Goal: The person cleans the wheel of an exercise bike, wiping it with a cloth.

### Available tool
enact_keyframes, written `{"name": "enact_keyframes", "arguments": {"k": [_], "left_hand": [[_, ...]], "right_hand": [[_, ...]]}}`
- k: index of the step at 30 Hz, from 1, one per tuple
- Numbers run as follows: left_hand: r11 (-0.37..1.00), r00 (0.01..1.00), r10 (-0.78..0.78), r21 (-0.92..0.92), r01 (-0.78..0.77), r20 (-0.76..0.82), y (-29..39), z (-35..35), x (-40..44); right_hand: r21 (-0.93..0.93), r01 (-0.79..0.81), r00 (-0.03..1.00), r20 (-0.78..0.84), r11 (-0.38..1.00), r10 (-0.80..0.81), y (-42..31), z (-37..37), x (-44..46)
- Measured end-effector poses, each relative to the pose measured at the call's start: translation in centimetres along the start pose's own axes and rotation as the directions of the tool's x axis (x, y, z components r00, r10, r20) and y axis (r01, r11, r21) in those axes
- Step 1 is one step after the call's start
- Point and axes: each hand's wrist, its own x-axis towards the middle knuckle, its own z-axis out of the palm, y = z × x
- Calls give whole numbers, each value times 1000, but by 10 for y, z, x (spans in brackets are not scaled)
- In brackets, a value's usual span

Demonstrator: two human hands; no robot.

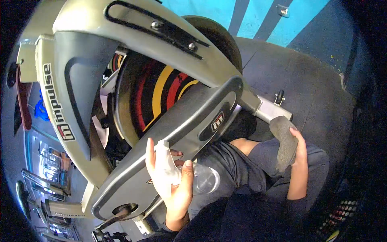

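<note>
My left hand (174, 192) is wrapped around a spray bottle (206, 180) with a white spray head and a clear body. The bottle lies tilted, its base toward my lap, and its nozzle end is close to the bike's grey chain cover (177, 129). In my right hand (299, 151) is a folded grey cloth (283, 139), held above my knee beside the bike's rear foot bar. Neither the bottle nor the cloth touches the bike as far as I can see. The exercise bike (133, 24) has a flywheel (155, 92) with red and yellow rings.
The bike's foot bar (275, 111) ends near my right hand, with a small wheel (279, 97) on it. A pedal crank (115, 220) juts out at lower left. Behind stands a blue wall (258, 20); dark mat flooring (314, 84) lies at right. More gym equipment stands at left.
</note>
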Motion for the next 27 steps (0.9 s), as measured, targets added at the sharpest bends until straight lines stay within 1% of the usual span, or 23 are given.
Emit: {"name": "enact_keyframes", "arguments": {"k": [1,2,4,6,7,8,10,11,12,14,15,16,18,19,21,25,27], "left_hand": [[1000,1000,-2,-1,2,-12,0,-2,0],[998,1000,17,64,-18,13,-1,-3,-1],[992,999,35,123,-39,30,-4,-5,-1],[996,1000,14,86,-16,20,-9,-2,-3],[998,999,32,46,-32,3,-14,-2,-4],[999,1000,30,42,-30,-7,-18,-3,-5],[992,996,67,104,-74,62,-21,-7,-7],[999,998,37,28,-38,59,-21,-4,-8],[999,998,37,25,-38,50,-24,-5,-9],[985,990,103,129,-114,92,-31,-5,-11],[999,997,15,43,-18,79,-27,-4,-10],[999,997,14,39,-17,79,-26,-4,-10],[998,996,57,35,-59,70,-25,-6,-9],[998,996,55,31,-57,69,-24,-5,-8],[987,991,131,95,-133,28,-23,-5,-4],[985,991,129,116,-131,23,-23,-4,-3],[990,992,126,68,-125,-1,-21,-2,-2]], "right_hand": [[-8,-1,1000,9,1000,1,1,1,1],[-4,-3,1000,12,1000,3,1,0,1],[-7,-2,1000,21,1000,2,2,-1,3],[-31,-3,1000,30,1000,4,3,-4,4],[-39,0,999,37,999,1,3,-4,4],[-31,0,1000,28,1000,1,4,-3,4],[-30,1,1000,27,1000,0,5,-2,5],[-26,-2,1000,24,1000,3,6,-2,6],[-19,-4,1000,20,1000,4,6,-2,6],[-28,2,1000,10,1000,-1,5,2,5],[-30,4,1000,-6,1000,-4,5,2,5],[-34,7,1000,-8,999,-7,5,1,5],[-37,-20,999,29,999,21,7,-3,7],[-42,-17,999,28,999,18,8,-4,8],[-56,-7,999,50,998,10,10,-4,8],[-53,2,998,67,999,1,9,1,7],[-51,5,997,71,999,-1,12,-2,10]]}}
